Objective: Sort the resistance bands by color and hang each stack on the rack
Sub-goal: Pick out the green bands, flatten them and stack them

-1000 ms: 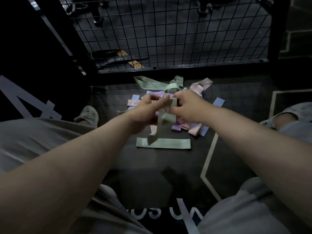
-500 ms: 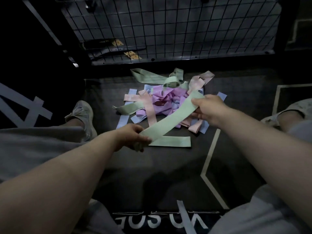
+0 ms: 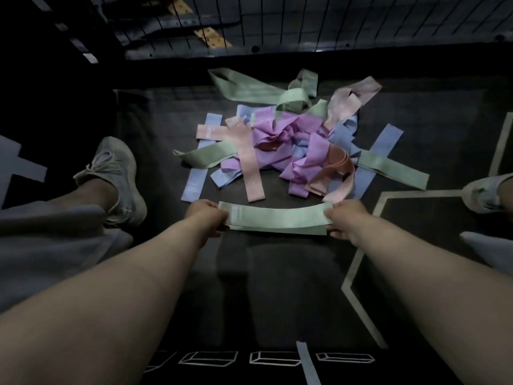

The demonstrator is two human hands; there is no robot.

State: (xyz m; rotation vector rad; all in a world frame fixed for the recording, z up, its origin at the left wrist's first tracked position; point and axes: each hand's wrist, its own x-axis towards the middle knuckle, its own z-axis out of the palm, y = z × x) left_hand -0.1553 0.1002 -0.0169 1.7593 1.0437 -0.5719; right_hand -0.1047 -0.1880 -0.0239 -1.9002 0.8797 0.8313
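Note:
A flat green band point(image 3: 277, 218) stretches level between my two hands, just over another green band point(image 3: 280, 230) lying on the dark floor mat. My left hand point(image 3: 206, 216) pinches its left end and my right hand point(image 3: 345, 219) pinches its right end. Beyond them lies a tangled pile of bands point(image 3: 280, 143) in purple, pink, blue and green. One more green band point(image 3: 394, 169) lies at the pile's right side.
A black wire-mesh panel point(image 3: 305, 20) stands behind the pile. My left shoe point(image 3: 116, 173) rests left of the bands and my right shoe point(image 3: 485, 193) shows at the right edge. White lines point(image 3: 361, 251) mark the mat.
The green band was bunched between both hands over the pile, then pulled out slanted. It is now held level and low over the green band on the mat.

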